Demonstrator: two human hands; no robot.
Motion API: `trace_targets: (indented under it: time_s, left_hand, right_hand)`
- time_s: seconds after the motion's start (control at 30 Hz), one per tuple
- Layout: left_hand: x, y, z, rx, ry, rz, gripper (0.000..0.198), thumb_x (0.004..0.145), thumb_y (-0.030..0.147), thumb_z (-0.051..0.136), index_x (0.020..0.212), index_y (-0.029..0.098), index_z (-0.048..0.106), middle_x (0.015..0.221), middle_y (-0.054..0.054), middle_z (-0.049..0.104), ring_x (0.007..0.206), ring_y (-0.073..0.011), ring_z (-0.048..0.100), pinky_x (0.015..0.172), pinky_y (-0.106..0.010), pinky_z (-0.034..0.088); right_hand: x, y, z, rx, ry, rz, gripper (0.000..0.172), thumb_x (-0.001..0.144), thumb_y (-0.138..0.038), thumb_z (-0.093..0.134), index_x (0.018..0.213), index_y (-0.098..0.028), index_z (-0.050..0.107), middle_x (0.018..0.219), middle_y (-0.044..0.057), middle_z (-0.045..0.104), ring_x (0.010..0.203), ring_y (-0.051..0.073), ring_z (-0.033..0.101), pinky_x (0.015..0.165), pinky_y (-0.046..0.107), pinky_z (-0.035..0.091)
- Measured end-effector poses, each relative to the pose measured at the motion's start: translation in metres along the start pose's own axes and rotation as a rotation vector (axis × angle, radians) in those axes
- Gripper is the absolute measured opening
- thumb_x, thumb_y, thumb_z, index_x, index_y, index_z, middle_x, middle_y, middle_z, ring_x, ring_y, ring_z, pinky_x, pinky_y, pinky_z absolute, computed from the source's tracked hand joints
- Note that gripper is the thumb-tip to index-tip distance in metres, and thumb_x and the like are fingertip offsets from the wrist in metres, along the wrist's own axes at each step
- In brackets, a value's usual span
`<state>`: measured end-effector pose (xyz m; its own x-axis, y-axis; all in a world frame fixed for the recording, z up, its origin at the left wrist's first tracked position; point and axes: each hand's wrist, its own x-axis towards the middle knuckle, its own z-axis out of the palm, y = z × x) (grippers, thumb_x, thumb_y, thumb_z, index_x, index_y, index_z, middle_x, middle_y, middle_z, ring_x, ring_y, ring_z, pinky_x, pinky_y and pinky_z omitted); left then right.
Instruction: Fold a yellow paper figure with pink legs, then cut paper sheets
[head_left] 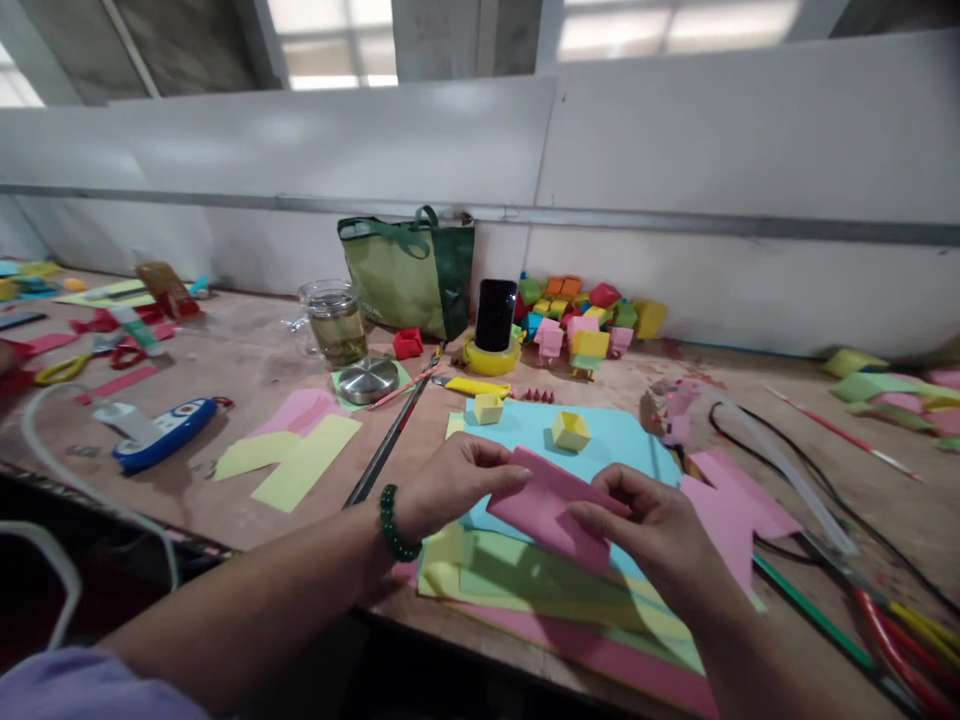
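Scuffed, brownish worktop [240, 365] runs up to white wall panels [337, 145]. Near its front edge I hold a bent piece of pink paper [547, 505] raised over a layered stack of coloured sheets. My left hand [454, 480] pinches its upper left corner between thumb and fingers; my right hand [656, 520] grips its right side the same way. Just beyond, two small, open yellow paper boxes [571, 432] sit on the stack's light-blue sheet [619, 425]. To my right lie a pink paper cutout [727, 500] and red-handled scissors [885, 630]. Farther back, a black phone [496, 315] stands upright on a round yellow base [491, 357], between a two-tone green bag [405, 270] and a heap of multicoloured paper blocks [589, 320]. A clear glass mug [335, 328] of pale liquid stands near the bag.
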<state>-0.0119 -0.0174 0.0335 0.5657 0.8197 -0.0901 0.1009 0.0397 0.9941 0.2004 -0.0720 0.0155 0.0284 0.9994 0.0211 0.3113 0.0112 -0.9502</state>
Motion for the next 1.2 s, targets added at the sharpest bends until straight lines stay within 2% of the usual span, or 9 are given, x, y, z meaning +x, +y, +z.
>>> trace_targets:
  time_s: [0.1,0.27,0.53,0.7,0.87,1.07,1.2]
  left_hand:
    - [0.004,-0.003,0.001,-0.017,0.011,0.001,0.037,0.072,0.044,0.068,0.058,0.012,0.056,0.056,0.004,0.043,0.055,-0.0071,0.035,0.052,-0.021,0.028]
    - [0.007,-0.009,0.005,-0.063,0.031,-0.04,0.039,0.07,0.045,0.068,0.057,0.012,0.055,0.056,0.004,0.043,0.055,-0.0068,0.035,0.052,-0.021,0.028]
    - [0.006,-0.015,0.008,-0.048,0.158,0.011,0.026,0.073,0.036,0.067,0.072,0.01,0.068,0.063,0.001,0.054,0.063,-0.0103,0.045,0.06,-0.022,0.035]
    - [0.002,-0.019,0.007,0.023,0.172,0.071,0.027,0.076,0.037,0.065,0.071,0.01,0.068,0.062,0.001,0.053,0.062,-0.01,0.044,0.058,-0.022,0.035]
    - [0.0,-0.015,0.009,-0.008,0.172,0.107,0.028,0.075,0.036,0.065,0.066,0.01,0.066,0.059,0.001,0.053,0.06,-0.0095,0.045,0.057,-0.021,0.037]
    - [-0.001,-0.017,0.011,0.005,0.171,0.117,0.024,0.076,0.032,0.065,0.08,0.009,0.071,0.071,-0.004,0.065,0.066,-0.0115,0.053,0.062,-0.022,0.043]
    - [-0.002,-0.018,0.01,0.058,0.176,0.119,0.028,0.077,0.036,0.064,0.071,0.009,0.068,0.062,-0.001,0.059,0.059,-0.0098,0.049,0.056,-0.02,0.04]
  right_hand:
    - [0.002,0.003,-0.003,0.002,0.024,0.014,0.038,0.07,-0.053,0.069,0.07,-0.016,0.062,0.061,0.0,0.055,0.056,0.012,0.047,0.05,0.023,0.038]
    - [0.002,0.003,-0.002,-0.031,0.063,0.045,0.042,0.066,-0.057,0.069,0.066,-0.016,0.065,0.059,0.001,0.055,0.056,0.013,0.046,0.049,0.023,0.037]
    - [0.0,0.004,-0.001,-0.084,0.017,0.045,0.041,0.07,-0.056,0.068,0.067,-0.015,0.065,0.06,0.002,0.056,0.056,0.012,0.047,0.048,0.023,0.037]
    - [-0.001,0.002,0.0,-0.072,0.078,-0.005,0.038,0.069,-0.054,0.069,0.068,-0.017,0.068,0.063,0.004,0.061,0.06,0.014,0.052,0.051,0.023,0.042]
    - [-0.004,0.0,0.002,-0.055,0.116,-0.001,0.03,0.07,-0.048,0.072,0.07,-0.018,0.07,0.065,0.003,0.064,0.061,0.015,0.054,0.052,0.023,0.043]
    - [-0.007,0.0,0.003,-0.038,0.115,0.002,0.026,0.07,-0.044,0.072,0.068,-0.018,0.069,0.065,0.003,0.064,0.062,0.015,0.053,0.052,0.023,0.042]
    - [-0.008,0.0,0.003,-0.035,0.122,0.018,0.026,0.072,-0.044,0.071,0.068,-0.018,0.068,0.063,0.001,0.061,0.059,0.013,0.049,0.05,0.022,0.038]
